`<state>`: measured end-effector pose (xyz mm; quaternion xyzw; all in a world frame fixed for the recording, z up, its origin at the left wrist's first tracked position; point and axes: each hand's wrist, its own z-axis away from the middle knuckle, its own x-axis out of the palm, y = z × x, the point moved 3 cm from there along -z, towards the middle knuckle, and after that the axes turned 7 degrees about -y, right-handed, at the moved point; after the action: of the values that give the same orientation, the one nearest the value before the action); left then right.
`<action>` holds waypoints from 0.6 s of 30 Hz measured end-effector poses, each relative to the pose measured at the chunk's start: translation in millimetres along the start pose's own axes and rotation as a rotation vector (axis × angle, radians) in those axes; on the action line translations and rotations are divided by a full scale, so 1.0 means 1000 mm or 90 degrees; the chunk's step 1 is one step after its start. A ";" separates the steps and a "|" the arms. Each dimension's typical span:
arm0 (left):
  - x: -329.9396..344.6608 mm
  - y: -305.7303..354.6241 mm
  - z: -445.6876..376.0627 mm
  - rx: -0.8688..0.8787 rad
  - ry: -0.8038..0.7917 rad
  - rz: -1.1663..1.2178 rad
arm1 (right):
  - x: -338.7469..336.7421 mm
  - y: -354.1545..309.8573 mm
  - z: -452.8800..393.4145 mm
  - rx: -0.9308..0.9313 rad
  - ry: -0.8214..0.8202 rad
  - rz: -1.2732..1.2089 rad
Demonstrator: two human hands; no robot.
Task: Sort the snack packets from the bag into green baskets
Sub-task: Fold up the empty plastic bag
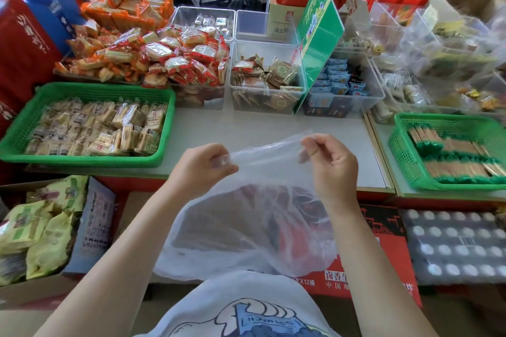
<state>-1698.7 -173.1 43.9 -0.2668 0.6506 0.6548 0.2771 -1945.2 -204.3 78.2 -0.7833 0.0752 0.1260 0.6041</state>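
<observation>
Two green baskets sit on the grey counter [273, 128]: big left basket [24, 123] full of pale wrapped snack packets [101, 128], smaller right basket [405, 156] w/ brown-and-green stick packs [454, 156] in rows. Btwn them, just in front of the counter edge, a clear plastic bag [246, 221] hangs open; reddish-brown contents show thru it, too blurred to ID. Left hand [201, 167] pinches bag's rim w/ curled fingers; right hand [331, 164] pinches the opposite rim, thumb & fingertips closed on the film. Rim stretched taut btwn both hands.
</observation>
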 end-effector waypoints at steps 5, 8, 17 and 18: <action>-0.005 0.003 0.000 0.020 -0.078 0.000 | 0.002 0.010 0.000 0.014 -0.045 0.018; -0.002 0.036 0.000 0.097 -0.021 0.133 | 0.012 0.006 0.001 0.005 -0.101 0.016; 0.025 0.047 -0.004 0.120 -0.045 0.120 | 0.020 -0.001 0.002 0.010 -0.135 -0.002; 0.025 0.047 -0.005 0.112 -0.041 0.114 | 0.020 -0.001 0.002 0.018 -0.138 -0.009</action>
<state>-1750.0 -177.5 58.9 -0.1607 0.7174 0.6258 0.2605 -1925.5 -201.8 72.7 -0.7571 0.0056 0.2049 0.6203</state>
